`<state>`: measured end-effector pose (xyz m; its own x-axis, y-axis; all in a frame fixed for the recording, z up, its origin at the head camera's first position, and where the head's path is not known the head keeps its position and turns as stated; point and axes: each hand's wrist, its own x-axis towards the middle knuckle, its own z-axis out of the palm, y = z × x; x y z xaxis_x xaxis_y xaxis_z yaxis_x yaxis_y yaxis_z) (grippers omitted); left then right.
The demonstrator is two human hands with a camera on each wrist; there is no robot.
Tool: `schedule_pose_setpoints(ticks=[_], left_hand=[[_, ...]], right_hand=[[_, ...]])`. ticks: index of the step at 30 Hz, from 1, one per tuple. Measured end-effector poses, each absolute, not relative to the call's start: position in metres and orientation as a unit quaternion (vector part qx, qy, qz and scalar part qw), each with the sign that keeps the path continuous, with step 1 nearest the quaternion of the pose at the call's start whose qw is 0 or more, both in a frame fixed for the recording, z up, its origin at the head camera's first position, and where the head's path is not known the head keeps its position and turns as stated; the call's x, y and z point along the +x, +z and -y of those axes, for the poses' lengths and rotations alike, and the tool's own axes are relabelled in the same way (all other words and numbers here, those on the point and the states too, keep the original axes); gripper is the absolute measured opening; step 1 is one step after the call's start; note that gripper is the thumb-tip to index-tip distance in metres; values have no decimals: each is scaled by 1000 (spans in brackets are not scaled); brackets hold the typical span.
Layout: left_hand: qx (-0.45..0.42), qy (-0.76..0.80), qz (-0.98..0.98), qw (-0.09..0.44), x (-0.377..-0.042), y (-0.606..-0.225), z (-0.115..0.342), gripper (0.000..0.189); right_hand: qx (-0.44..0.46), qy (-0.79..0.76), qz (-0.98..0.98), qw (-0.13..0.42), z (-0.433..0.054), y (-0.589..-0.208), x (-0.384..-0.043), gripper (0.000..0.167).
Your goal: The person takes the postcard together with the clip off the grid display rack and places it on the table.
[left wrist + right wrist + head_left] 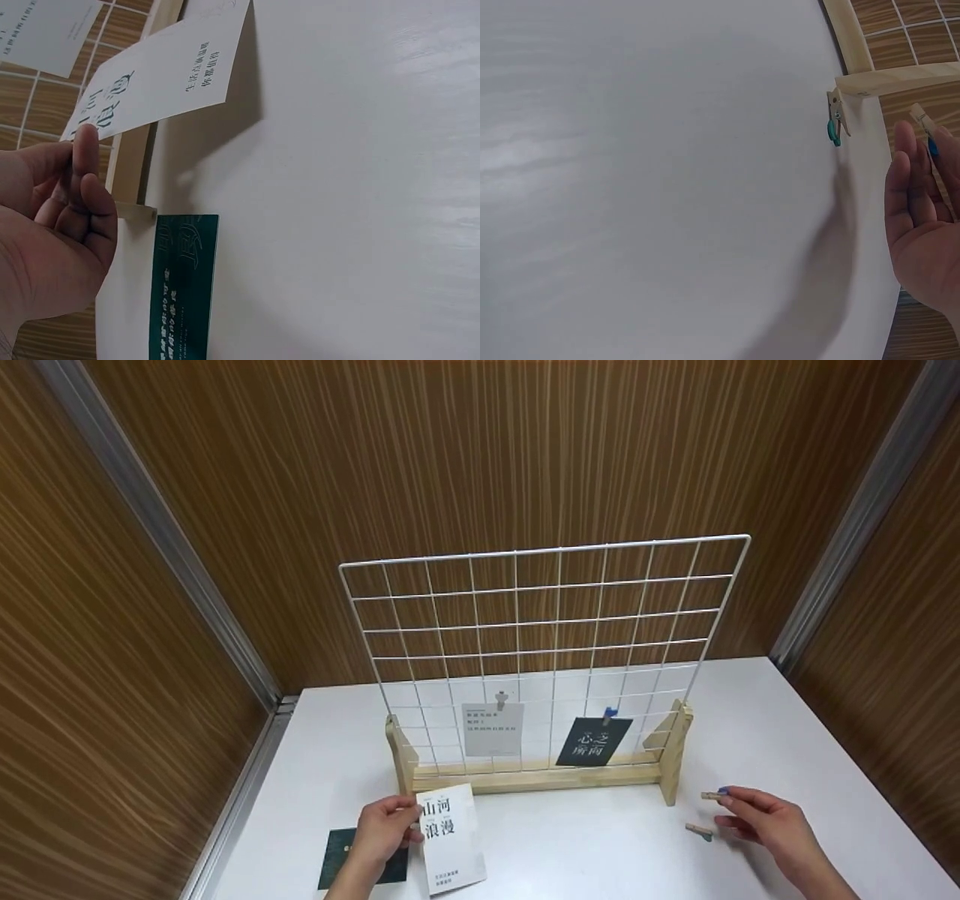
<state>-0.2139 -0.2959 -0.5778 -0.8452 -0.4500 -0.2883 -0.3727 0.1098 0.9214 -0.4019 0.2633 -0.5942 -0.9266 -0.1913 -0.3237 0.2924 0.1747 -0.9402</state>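
Note:
My left hand (pixel 385 826) pinches a white card (pixel 454 844) with dark lettering by its upper left edge, raised over the table in front of the rack. Between the thumb and index finger of my right hand (pixel 769 821) is a small wooden clothespin (pixel 711 795) with a blue ornament. Close by on the table lies another clothespin (pixel 835 118) with a green ornament. A dark green card (pixel 184 289) lies flat on the table, partly covered by the left hand in the head view.
A white wire grid (pixel 556 622) stands in a wooden base (pixel 540 780). Clipped to its lower part are a pale card (pixel 491 739) and a tilted black card (pixel 589 746). Wood-grained panels (pixel 480 457) enclose the white table (pixel 600 847).

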Motion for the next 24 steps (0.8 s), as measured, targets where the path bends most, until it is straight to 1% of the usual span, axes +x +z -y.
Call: schedule_pose_setpoints(ticks=[7, 14, 17, 24], left_hand=[[282, -613, 738, 12, -213, -585, 297, 30], [280, -614, 738, 11, -217, -586, 296, 31], [286, -612, 738, 14, -218, -587, 295, 31], [294, -609, 736, 14, -215, -593, 298, 31]], right_hand=[[50, -643, -742, 184, -263, -605, -399, 13], [72, -641, -740, 193, -268, -611, -402, 15], [78, -634, -744, 197, -268, -613, -402, 19], [70, -615, -760, 199, -264, -617, -403, 35]])
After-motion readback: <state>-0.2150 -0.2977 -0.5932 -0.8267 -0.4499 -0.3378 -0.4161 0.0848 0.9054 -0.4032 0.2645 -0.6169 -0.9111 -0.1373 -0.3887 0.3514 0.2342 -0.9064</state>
